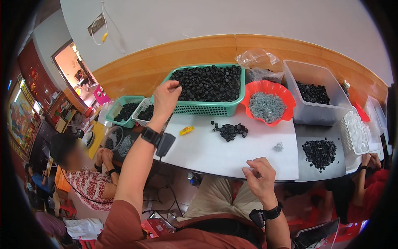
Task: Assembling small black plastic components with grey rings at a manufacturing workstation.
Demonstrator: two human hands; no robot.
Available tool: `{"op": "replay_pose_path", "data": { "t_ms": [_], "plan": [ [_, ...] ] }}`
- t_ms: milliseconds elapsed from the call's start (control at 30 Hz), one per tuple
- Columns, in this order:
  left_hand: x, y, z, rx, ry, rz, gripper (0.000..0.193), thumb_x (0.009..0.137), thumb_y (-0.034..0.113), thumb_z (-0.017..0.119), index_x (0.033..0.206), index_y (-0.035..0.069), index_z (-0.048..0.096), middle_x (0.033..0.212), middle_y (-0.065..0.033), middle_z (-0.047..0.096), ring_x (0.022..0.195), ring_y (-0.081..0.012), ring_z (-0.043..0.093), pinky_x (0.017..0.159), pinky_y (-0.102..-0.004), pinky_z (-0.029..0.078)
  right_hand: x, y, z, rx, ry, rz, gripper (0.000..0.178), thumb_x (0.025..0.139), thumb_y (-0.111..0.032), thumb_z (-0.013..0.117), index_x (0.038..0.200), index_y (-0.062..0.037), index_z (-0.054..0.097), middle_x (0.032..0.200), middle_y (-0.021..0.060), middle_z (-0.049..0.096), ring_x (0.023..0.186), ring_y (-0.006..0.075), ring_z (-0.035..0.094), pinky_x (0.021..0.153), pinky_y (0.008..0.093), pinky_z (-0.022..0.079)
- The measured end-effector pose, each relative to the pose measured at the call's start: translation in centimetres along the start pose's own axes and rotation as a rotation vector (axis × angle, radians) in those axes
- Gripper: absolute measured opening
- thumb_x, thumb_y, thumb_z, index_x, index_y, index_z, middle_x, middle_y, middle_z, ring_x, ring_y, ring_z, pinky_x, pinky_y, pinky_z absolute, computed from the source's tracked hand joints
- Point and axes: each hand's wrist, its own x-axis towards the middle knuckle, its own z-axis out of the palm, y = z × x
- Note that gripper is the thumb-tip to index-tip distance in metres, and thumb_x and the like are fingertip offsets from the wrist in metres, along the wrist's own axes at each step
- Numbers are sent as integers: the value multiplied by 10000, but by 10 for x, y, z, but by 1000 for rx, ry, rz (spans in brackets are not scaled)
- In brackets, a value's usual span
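My left hand [166, 98] is raised over the left edge of a green basket [207, 108] heaped with small black round plastic parts [209, 83]. Its fingers are curled together, and whatever they may hold is hidden. Above the table's front edge, my right hand [262, 179] hovers with fingers loosely bent, thumb and forefinger apart, and nothing visible between them. On the white sheet [199, 153] between the hands lies a loose pile of black parts [232, 132]. A small heap of thin grey pieces [278, 146] lies farther right, and a yellow wrapped sweet [186, 130] on the left.
A red scalloped bowl [292, 102] of grey pieces stands beside the basket. A clear bin [321, 114] and another black pile [320, 153] are at right. Smaller baskets [110, 114] stand left. One co-worker [89, 178] sits at left, another [369, 182] at right.
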Motion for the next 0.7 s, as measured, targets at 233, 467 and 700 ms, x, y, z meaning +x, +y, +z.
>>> {"op": "replay_pose_path", "data": {
  "t_ms": [233, 467, 700],
  "plan": [
    [4, -33, -3, -78, 5, -14, 275, 925, 99, 728, 1163, -39, 729, 1064, -131, 774, 972, -172, 736, 854, -292, 566, -3, 1, 1, 30, 10, 16, 231, 826, -2, 813, 1040, -15, 726, 925, 100, 659, 565, 110, 553, 510, 257, 445],
    [-62, 0, 2, -164, -5, 17, 197, 938, 62, 723, 1112, -28, 735, 973, -80, 758, 892, -131, 707, 832, -265, 555, 1, 2, 1, -27, -18, -2, 216, 827, 24, 792, 1029, -11, 724, 909, 92, 653, 561, 99, 534, 505, 251, 428],
    [-132, 37, 47, -181, -372, 227, 249, 865, 50, 780, 1102, -5, 730, 1059, -118, 737, 945, -225, 712, 845, -329, 561, 0, 4, 4, -16, -10, 9, 200, 837, 6, 802, 1023, -3, 730, 916, 90, 657, 552, 87, 532, 499, 245, 422]
  ]
}}
